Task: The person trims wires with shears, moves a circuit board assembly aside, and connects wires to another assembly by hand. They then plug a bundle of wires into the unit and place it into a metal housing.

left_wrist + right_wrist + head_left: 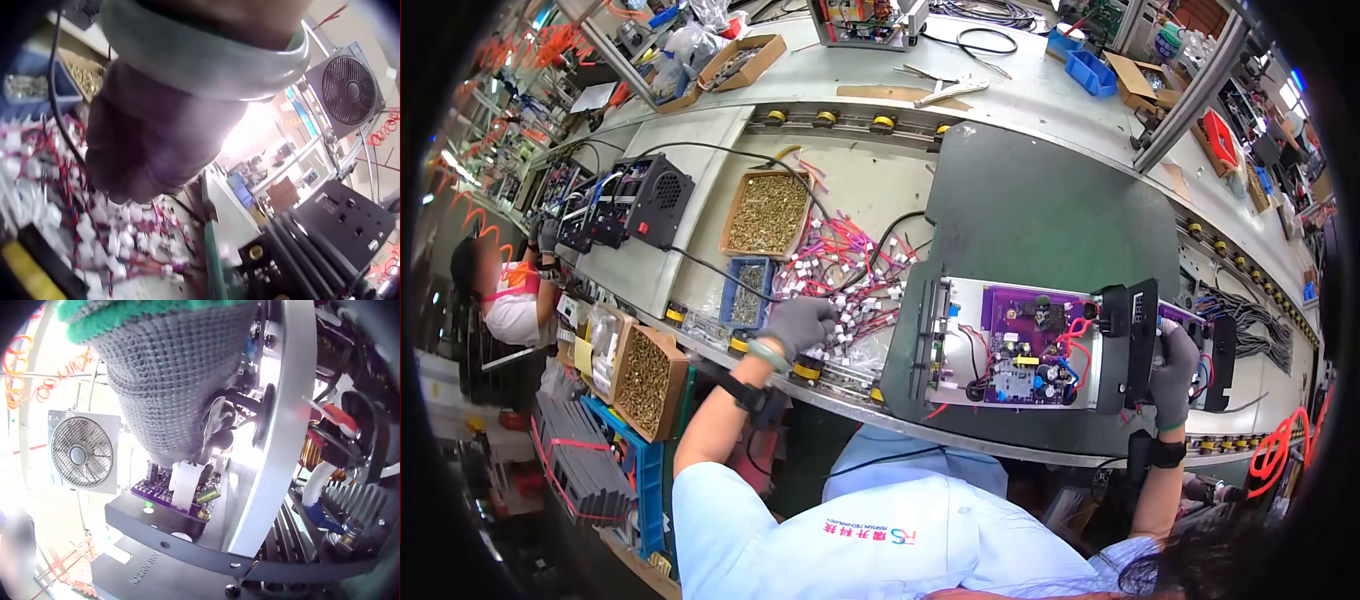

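My left hand (800,322), in a grey glove (156,144), reaches down into a pile of red-wired white connectors (850,280) (125,244). Its fingers curl into the pile, and the glove's back hides whether they pinch one. An open metal chassis (960,345) with a purple circuit board (1030,345) lies on a dark green mat (1040,220). My gloved right hand (1175,370) (169,394) grips the black end panel (1140,340) at the chassis's right end. In the right wrist view the fingers sit by the silver chassis wall (281,425) and a small purple board (175,490).
A cardboard tray of brass screws (768,212) and a blue bin (750,292) stand behind the pile. Black fan units (655,200) sit to the left, a screw box (645,380) below the bench edge. Another black unit (1220,345) is at right. A person (510,290) works at far left.
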`<action>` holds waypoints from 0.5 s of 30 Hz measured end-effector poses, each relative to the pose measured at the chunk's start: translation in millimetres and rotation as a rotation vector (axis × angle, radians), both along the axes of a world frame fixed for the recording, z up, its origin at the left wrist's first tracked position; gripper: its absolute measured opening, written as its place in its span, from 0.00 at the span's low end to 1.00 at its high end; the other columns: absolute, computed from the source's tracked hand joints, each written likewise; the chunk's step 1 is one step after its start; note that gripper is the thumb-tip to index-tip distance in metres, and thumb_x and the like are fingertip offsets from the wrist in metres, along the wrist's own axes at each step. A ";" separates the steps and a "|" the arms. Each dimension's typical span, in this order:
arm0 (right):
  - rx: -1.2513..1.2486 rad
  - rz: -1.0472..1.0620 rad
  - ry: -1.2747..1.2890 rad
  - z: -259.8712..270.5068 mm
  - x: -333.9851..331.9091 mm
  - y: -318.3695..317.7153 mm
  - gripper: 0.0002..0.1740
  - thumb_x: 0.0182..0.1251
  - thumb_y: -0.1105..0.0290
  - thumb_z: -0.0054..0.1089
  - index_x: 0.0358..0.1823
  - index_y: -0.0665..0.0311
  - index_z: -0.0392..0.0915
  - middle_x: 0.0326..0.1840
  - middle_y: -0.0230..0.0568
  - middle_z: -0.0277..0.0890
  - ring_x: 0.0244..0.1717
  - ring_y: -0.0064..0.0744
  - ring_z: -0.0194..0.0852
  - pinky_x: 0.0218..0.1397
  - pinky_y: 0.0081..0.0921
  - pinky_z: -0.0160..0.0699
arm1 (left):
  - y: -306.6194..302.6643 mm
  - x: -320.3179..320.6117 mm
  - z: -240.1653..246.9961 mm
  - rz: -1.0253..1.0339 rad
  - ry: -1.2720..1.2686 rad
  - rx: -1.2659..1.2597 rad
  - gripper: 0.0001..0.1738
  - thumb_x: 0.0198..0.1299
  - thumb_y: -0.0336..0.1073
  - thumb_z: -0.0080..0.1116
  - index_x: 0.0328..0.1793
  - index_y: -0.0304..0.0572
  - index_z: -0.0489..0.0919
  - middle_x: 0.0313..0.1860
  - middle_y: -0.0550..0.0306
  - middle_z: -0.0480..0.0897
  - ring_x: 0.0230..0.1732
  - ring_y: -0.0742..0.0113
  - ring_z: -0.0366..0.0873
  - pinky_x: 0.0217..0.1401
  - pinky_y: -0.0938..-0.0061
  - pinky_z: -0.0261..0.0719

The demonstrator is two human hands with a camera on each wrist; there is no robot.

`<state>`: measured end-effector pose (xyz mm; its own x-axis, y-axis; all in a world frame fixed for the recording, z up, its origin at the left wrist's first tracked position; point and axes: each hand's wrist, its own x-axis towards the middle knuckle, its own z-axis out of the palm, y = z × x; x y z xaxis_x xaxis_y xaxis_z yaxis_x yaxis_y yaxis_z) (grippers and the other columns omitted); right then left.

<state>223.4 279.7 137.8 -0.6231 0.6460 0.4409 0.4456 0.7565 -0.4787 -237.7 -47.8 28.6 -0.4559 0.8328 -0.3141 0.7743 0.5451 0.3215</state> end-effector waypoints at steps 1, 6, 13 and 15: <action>0.050 0.017 0.008 -0.7 -0.5 1.0 0.15 0.56 0.78 0.65 0.47 0.68 0.83 0.31 0.44 0.80 0.29 0.39 0.79 0.34 0.30 0.74 | 4.7 21.5 0.0 -0.002 0.047 0.082 0.19 0.59 0.50 0.64 0.53 0.51 0.85 0.50 0.49 0.87 0.54 0.50 0.84 0.56 0.56 0.82; 0.002 0.005 0.006 -7.3 5.9 6.5 0.13 0.60 0.80 0.63 0.47 0.68 0.83 0.29 0.44 0.79 0.28 0.35 0.77 0.34 0.28 0.74 | 37.4 38.7 -53.2 0.099 0.231 -0.053 0.23 0.60 0.52 0.68 0.55 0.45 0.83 0.51 0.46 0.86 0.55 0.47 0.84 0.58 0.55 0.82; 0.212 -0.097 0.011 41.4 45.9 13.6 0.22 0.64 0.83 0.58 0.61 0.67 0.77 0.56 0.45 0.82 0.53 0.34 0.83 0.58 0.29 0.80 | 8.4 -4.3 -26.4 0.178 -0.010 -0.007 0.17 0.64 0.49 0.67 0.55 0.55 0.87 0.47 0.49 0.89 0.48 0.50 0.87 0.54 0.62 0.83; 0.350 -0.427 -0.179 30.3 76.8 37.7 0.23 0.65 0.81 0.60 0.62 0.65 0.77 0.61 0.47 0.80 0.60 0.40 0.81 0.64 0.33 0.79 | -5.2 -9.3 -26.0 0.242 -0.021 0.075 0.18 0.63 0.49 0.68 0.54 0.51 0.87 0.45 0.48 0.89 0.48 0.49 0.86 0.54 0.61 0.83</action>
